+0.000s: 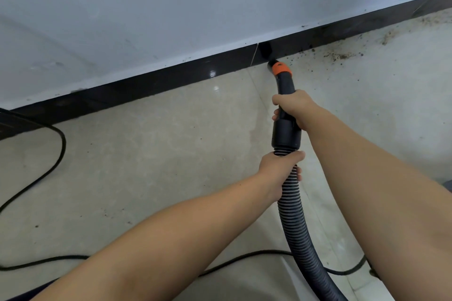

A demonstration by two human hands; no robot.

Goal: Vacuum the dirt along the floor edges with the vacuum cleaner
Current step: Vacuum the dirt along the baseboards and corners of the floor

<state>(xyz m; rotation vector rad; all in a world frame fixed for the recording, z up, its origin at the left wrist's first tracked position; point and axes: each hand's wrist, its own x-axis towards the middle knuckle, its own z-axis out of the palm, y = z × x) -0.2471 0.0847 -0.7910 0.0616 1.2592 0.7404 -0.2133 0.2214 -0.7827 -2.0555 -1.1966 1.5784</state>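
Both hands are on the vacuum here. The right hand (294, 107), centre-right of the frame, is wrapped around the black plastic handle tube (285, 85), just above the wide black cuff (285, 134). The left hand (278, 168) sits a little lower in the frame, fingers curled around the ribbed grey-black flexible hose (293, 222) right below that cuff. So the two hands are close together, one on each side of the cuff, not touching each other.

From the right hand the tube runs up the frame to an orange collar (281, 69), and the black nozzle tip (270, 61) is pressed right into the corner where the glossy beige tile floor (171, 142) meets the black skirting strip (146, 80) under the pale grey wall (171, 7).

The brown scattered dirt (340, 56) lies along that edge to the right of the nozzle, heading to the upper right of the frame. Left of the nozzle the floor edge looks mostly clean, just a few specks.

A thin black power cable (58, 151) loops across the left side and the bottom of the frame, passing near the hose at the lower right.
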